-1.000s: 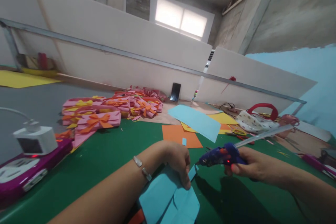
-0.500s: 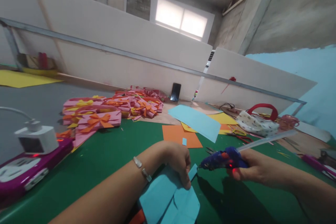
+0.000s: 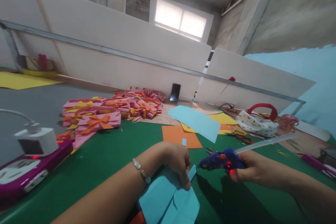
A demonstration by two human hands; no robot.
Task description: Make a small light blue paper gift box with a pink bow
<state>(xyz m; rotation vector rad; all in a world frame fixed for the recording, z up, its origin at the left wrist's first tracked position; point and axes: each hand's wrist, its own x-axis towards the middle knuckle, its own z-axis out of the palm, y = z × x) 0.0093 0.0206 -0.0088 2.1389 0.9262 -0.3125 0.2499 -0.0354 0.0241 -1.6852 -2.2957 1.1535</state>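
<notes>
Right now, I have the left hand [image 3: 178,162] closed on the folded blue paper [image 3: 157,190], its fingertips turned down near a narrow blue strip [image 3: 193,172] that sticks out past them. A silvery bracelet [image 3: 136,163] sits on that wrist. I have the right hand [image 3: 244,169] wrapped around a dark blue glue gun [image 3: 220,160], which points left, its nozzle just beside the free end of the strip; whether they touch, I cannot tell. A clear glue stick [image 3: 265,144] juts out of the back of the gun, and red light glows on its side and on a finger.

The folded paper lies low at the near edge of my view, over the green worktop [image 3: 110,147], with a bit of orange [image 3: 138,218] beside its lower left corner. Beyond the hands I see an orange sheet [image 3: 170,135] bearing a small blue piece [image 3: 184,142], then a large light blue sheet [image 3: 194,121] overlapping yellow and orange ones. Scissors [image 3: 240,133] lie right of these, near a white spotted bag [image 3: 254,124]. To the left are a heap of pink paper pieces [image 3: 105,117] with orange and yellow bows and a purple power strip [image 3: 56,155] carrying a white charger [image 3: 36,143]. A phone [image 3: 175,92] leans on the back panel [image 3: 147,77].
</notes>
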